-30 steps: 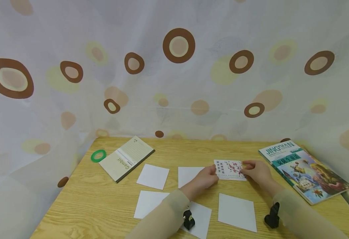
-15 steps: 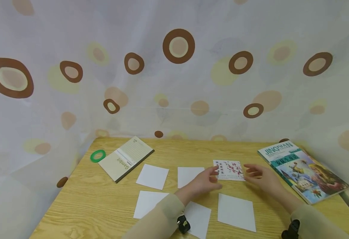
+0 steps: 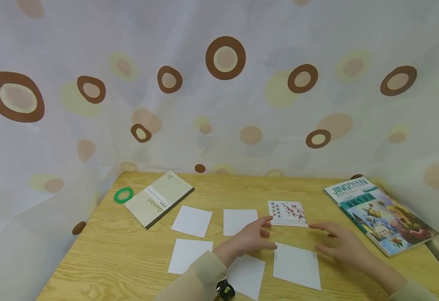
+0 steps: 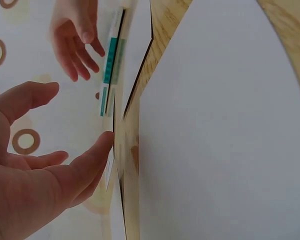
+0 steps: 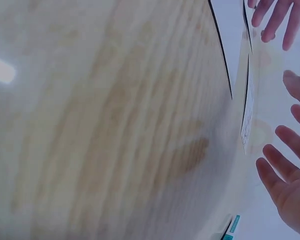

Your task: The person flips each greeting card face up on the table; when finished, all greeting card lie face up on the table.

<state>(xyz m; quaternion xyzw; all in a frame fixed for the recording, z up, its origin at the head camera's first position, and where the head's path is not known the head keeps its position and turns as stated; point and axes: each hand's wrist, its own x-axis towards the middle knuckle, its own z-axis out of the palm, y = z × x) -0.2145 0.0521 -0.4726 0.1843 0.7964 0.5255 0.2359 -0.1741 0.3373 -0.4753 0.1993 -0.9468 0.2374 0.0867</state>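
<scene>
A card printed with red blossoms and dark characters (image 3: 290, 212) lies flat on the table, picture side up. My left hand (image 3: 247, 239) is just left of it, fingers spread; the index fingertip overlaps the card's lower left edge, and I cannot tell if it touches. On the other side, my right hand (image 3: 341, 244) hovers by the lower right corner, holding nothing. Closest below both hands is a blank white card (image 3: 296, 266). Another white card (image 3: 240, 220) lies left of the printed one. In the left wrist view, the left hand (image 4: 45, 175) has its thumb and fingers apart.
More blank cards lie left: one in the upper row (image 3: 192, 221), one beneath it (image 3: 189, 254), and one partly behind the left forearm (image 3: 246, 276). A notebook (image 3: 159, 200) and green tape roll (image 3: 123, 195) sit at the back left. A magazine (image 3: 379, 215) lies right.
Both hands have let go of the printed card, which stays in place. The right hand has drawn back toward the lower right, and the left hand has lowered slightly with its fingers spreading.
</scene>
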